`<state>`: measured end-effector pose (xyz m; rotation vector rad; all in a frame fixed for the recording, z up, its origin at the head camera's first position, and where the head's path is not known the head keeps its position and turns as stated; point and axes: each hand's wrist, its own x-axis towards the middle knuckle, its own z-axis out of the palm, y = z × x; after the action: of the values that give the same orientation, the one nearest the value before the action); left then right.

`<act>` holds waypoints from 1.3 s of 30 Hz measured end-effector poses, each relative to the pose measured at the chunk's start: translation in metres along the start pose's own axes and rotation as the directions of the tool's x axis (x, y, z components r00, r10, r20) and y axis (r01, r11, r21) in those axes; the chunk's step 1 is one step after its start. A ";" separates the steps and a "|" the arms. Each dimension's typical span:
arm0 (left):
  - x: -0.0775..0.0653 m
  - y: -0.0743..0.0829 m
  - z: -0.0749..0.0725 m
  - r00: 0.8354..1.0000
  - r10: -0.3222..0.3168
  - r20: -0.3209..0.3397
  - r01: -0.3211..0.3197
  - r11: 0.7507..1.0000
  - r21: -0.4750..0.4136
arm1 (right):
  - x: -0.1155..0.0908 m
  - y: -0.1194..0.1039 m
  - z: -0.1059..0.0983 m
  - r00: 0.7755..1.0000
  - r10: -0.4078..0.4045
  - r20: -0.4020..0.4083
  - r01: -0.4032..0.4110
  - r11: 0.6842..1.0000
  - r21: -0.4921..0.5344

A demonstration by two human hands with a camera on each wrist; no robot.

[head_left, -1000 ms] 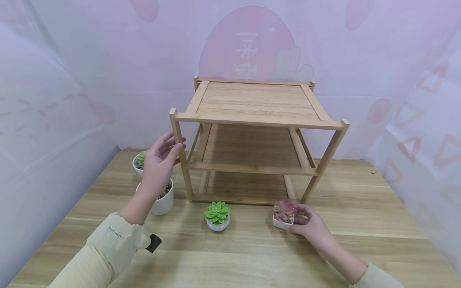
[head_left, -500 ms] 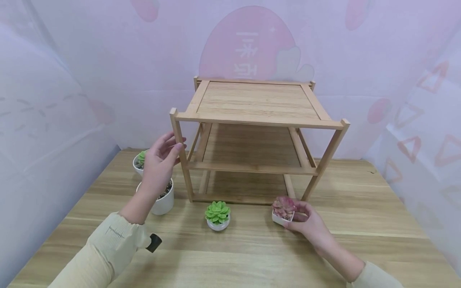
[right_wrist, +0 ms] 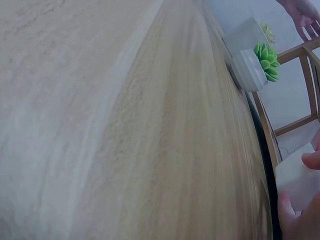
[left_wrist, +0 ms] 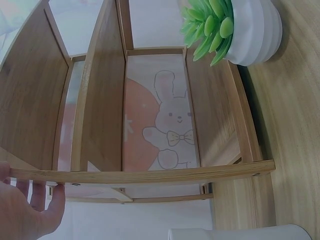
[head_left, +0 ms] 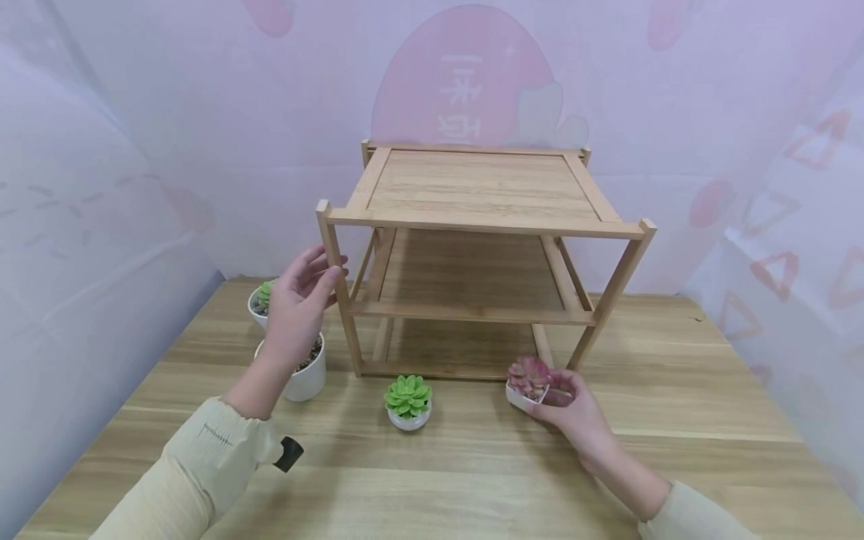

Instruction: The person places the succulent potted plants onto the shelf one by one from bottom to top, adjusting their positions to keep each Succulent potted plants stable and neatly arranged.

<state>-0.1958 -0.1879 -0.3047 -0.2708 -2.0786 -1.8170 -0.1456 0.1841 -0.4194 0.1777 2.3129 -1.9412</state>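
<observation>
The table (head_left: 432,491), made of stripy tan wood, was the biggest thing. On it stood a light brown wooden rack (head_left: 493,186) with three flat shelves. My left hand (head_left: 300,304) held the rack by its front left post (head_left: 347,322), thumb in front, fingers behind. My right hand (head_left: 580,412) was full too, its thumb and fingers pinching the littlest pot. Left of the rack was a round white pot with pebbles (head_left: 304,382); my arm hid part of it. Behind that was another white pot with a green plant (head_left: 258,311). A bright green leafy plant in a low white bowl (head_left: 408,399) sat just in front of the rack. Last came the pinkish-red leafy plant in a small white pot (head_left: 526,382), tipped a bit in my right hand, near the rack's front right corner. I think picking it up was done, but setting it down was not. No pots showed on the shelves, and the other three stood on the table.
</observation>
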 end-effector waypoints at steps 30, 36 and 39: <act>0.000 -0.003 -0.001 1.000 0.009 -0.006 -0.009 1.000 -0.028 | 0.016 -0.013 0.030 0.994 -0.048 -0.094 0.061 0.987 0.147; 0.000 -0.005 -0.002 1.000 0.022 0.005 -0.021 1.000 -0.012 | 0.021 -0.016 0.033 0.993 -0.033 -0.116 0.054 0.982 0.180; 0.000 -0.004 -0.002 1.000 0.021 0.012 -0.021 1.000 0.007 | 0.023 -0.017 0.034 0.992 -0.037 -0.120 0.059 0.980 0.189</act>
<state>-0.1971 -0.1902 -0.3082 -0.3009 -2.0817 -1.8001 -0.1709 0.1480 -0.4127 0.2603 2.2134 -2.2349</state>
